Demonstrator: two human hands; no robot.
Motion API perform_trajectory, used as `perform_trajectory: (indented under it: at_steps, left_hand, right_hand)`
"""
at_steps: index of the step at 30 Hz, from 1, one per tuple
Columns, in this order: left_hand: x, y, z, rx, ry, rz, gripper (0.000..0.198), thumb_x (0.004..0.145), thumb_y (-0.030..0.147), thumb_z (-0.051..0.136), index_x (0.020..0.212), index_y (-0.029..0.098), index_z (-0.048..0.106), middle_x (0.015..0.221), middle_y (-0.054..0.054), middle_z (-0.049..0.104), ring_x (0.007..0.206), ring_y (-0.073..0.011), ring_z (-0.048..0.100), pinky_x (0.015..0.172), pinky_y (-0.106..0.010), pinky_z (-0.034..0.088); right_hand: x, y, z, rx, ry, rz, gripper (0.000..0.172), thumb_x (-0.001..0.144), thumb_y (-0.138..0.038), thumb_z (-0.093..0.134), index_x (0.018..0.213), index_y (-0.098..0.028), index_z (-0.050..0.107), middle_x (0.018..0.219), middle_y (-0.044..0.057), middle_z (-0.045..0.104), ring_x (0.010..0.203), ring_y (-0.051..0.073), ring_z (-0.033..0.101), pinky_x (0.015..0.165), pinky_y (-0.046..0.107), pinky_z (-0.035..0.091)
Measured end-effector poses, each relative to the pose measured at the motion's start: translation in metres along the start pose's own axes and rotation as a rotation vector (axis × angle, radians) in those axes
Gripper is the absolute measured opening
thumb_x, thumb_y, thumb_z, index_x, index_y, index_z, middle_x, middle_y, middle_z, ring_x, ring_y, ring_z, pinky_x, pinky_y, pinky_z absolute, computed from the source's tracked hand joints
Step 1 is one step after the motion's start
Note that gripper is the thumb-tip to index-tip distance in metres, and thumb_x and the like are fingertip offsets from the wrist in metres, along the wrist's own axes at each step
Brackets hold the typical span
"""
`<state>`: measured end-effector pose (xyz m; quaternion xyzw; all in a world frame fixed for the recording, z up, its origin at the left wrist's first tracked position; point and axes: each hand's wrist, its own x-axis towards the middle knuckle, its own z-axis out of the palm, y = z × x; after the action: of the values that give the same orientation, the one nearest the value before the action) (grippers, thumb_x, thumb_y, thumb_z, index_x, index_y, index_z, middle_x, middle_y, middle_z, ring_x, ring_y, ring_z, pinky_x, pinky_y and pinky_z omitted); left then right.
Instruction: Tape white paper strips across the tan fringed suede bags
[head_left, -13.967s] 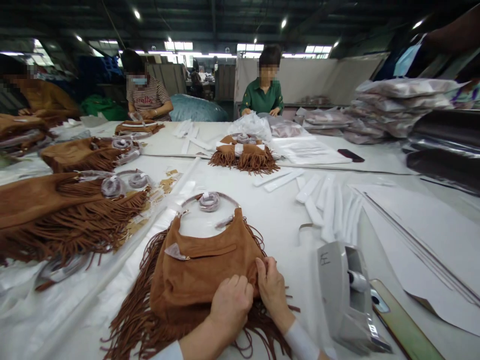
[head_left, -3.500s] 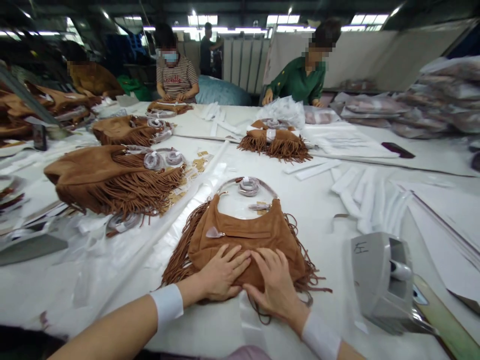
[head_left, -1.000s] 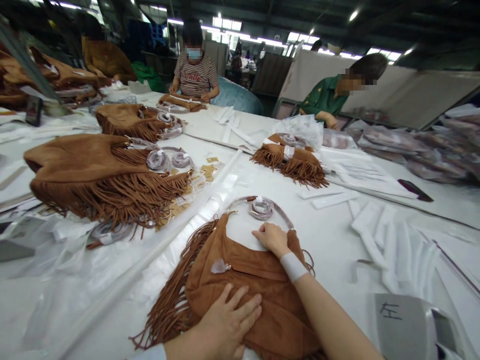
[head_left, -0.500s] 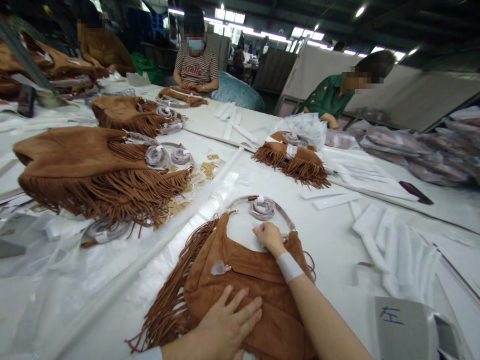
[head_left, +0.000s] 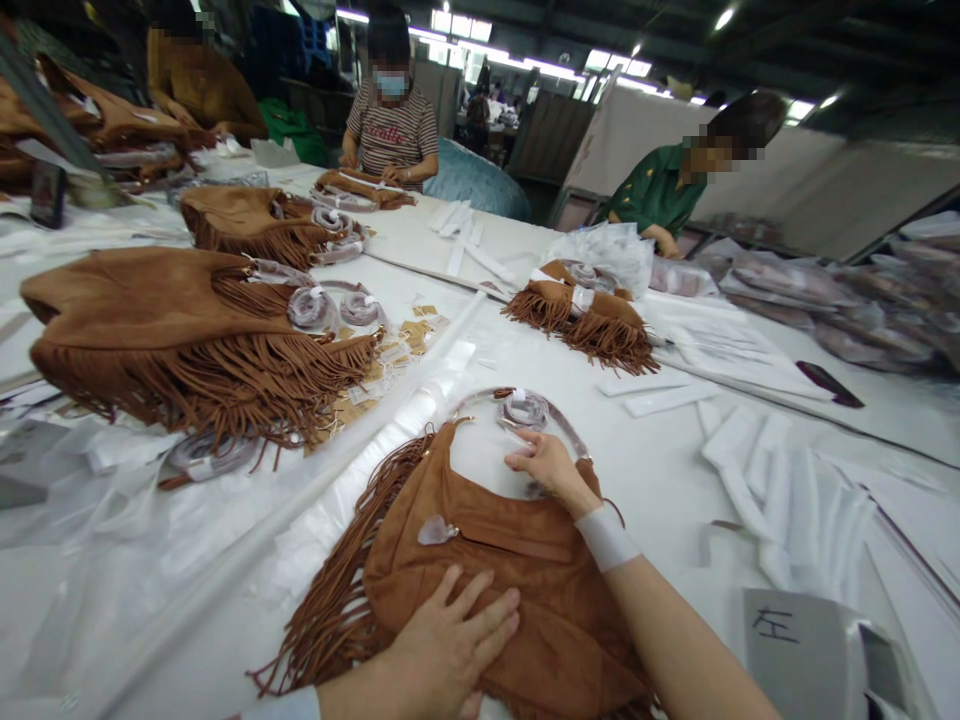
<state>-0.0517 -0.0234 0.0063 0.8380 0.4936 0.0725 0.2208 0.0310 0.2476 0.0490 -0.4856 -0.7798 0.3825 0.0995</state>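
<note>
A brown suede fringed handbag (head_left: 495,540) lies in front of me, its fringe spread to the left. My left hand (head_left: 454,630) rests flat on its lower front, fingers spread. Above the bag's upper edge, inside the loop of the handle (head_left: 568,425), is my right hand (head_left: 551,466), thumb and forefinger apart, the other fingers partly hidden. Its fingertips are just below a wrapped, coiled strap (head_left: 523,410); whether they touch it I cannot tell. A zipper pull in a clear cover (head_left: 436,531) hangs at the zip on the bag's front.
More fringed bags (head_left: 142,300) lie to the left, beside scattered tan tags (head_left: 416,335). Another bag (head_left: 581,310) is farther back. White strips (head_left: 795,500) and a grey marked piece (head_left: 795,650) are on the right. Several people (head_left: 394,130) work across the table.
My right hand has turned and its forefinger has stretched out from a closed grip, the wrist shifting slightly right. My left hand has stayed flat on the bag.
</note>
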Motion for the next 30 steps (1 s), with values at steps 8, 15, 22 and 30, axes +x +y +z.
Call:
perform_trajectory:
  at_steps: [8, 15, 22, 30]
  left_hand:
    - [0.001, -0.001, 0.003, 0.051, -0.005, -0.001, 0.080, 0.087, 0.049, 0.047, 0.152, 0.022, 0.010, 0.158, -0.004, 0.006, 0.142, -0.0378, 0.012, 0.109, -0.063, 0.020]
    - [0.000, -0.002, 0.003, 0.062, 0.008, 0.009, 0.075, 0.089, 0.049, 0.043, 0.152, 0.023, 0.010, 0.158, -0.002, 0.004, 0.141, -0.0376, 0.014, 0.109, -0.062, 0.023]
    - [0.000, -0.001, -0.001, 0.051, -0.039, 0.001, 0.079, 0.087, 0.045, 0.047, 0.152, 0.021, 0.008, 0.159, -0.005, 0.005, 0.142, -0.0380, 0.007, 0.110, -0.064, 0.017]
    - [-0.002, 0.003, -0.010, 0.115, -0.025, 0.001, 0.074, 0.088, 0.043, 0.044, 0.151, 0.020, 0.012, 0.159, -0.005, 0.008, 0.142, -0.0372, 0.007, 0.109, -0.063, 0.019]
  right_hand:
    - [0.030, -0.010, -0.006, 0.001, -0.008, -0.051, 0.053, 0.070, -0.017, 0.069, 0.122, -0.010, 0.059, 0.071, 0.004, 0.071, 0.059, 0.016, 0.063, 0.056, 0.025, 0.049]
    - [0.056, -0.020, -0.016, -0.042, 0.066, -0.131, 0.049, 0.065, -0.015, 0.073, 0.113, -0.010, 0.066, 0.083, 0.005, 0.072, 0.073, 0.019, 0.064, 0.069, 0.028, 0.050]
    - [0.047, -0.046, -0.041, -0.056, 0.184, -0.146, 0.053, 0.070, -0.017, 0.068, 0.121, -0.006, 0.060, 0.063, 0.000, 0.065, 0.058, 0.014, 0.056, 0.061, 0.025, 0.045]
    - [-0.117, -0.071, -0.036, -0.005, 0.242, -0.270, 0.061, 0.086, -0.029, 0.055, 0.143, -0.013, 0.036, 0.061, -0.004, 0.063, 0.053, 0.012, 0.051, 0.058, 0.024, 0.046]
